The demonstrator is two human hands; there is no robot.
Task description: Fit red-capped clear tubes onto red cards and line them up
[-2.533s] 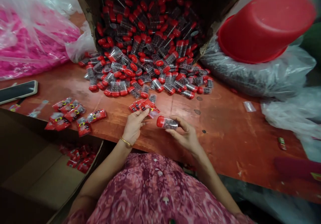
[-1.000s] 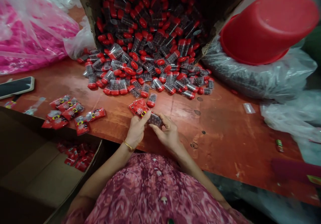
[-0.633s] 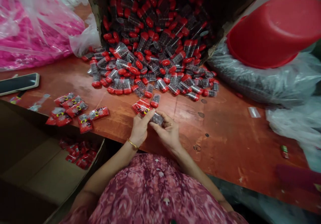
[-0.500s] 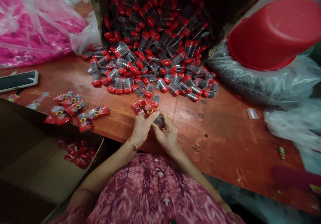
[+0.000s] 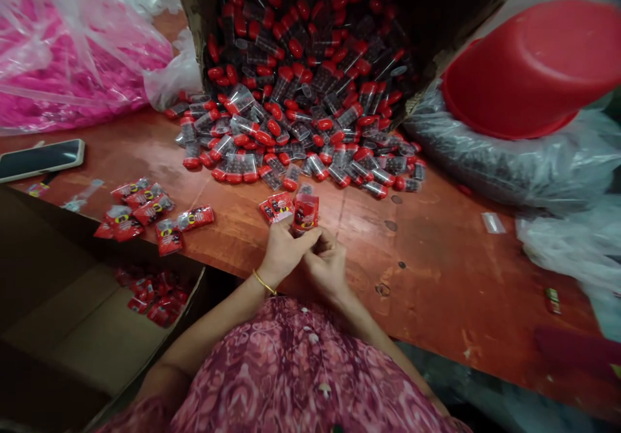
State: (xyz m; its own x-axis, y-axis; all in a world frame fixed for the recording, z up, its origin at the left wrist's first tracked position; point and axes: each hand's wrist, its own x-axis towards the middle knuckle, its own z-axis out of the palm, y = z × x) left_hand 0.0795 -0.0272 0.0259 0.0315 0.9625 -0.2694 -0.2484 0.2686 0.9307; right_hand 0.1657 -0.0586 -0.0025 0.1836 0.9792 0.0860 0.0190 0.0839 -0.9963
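My left hand (image 5: 286,250), with a gold bangle at the wrist, is closed with its thumb at the lower end of a red printed packet (image 5: 306,213). My right hand (image 5: 327,261) is closed against the same end, its fingertips curled in and partly hidden. The packet stands up from between my fingers, its printed side showing. Just past my left fingers lie a few more red packets (image 5: 277,205) on the table. Beyond the held packet is a clear container (image 5: 305,189), partly covered by it.
Many clear, red-capped containers (image 5: 301,116) spill from a dark carton (image 5: 191,12). Finished-looking red packets (image 5: 140,206) lie at left, above an open cardboard box (image 5: 97,329) holding more. A phone (image 5: 41,160), a pink-filled bag (image 5: 72,64) and a red tub (image 5: 528,70) flank the pile.
The red packet has turned upright between my hands, and the dark-looking container seen between my fingers before is now out of sight. The whole view has shifted slightly.
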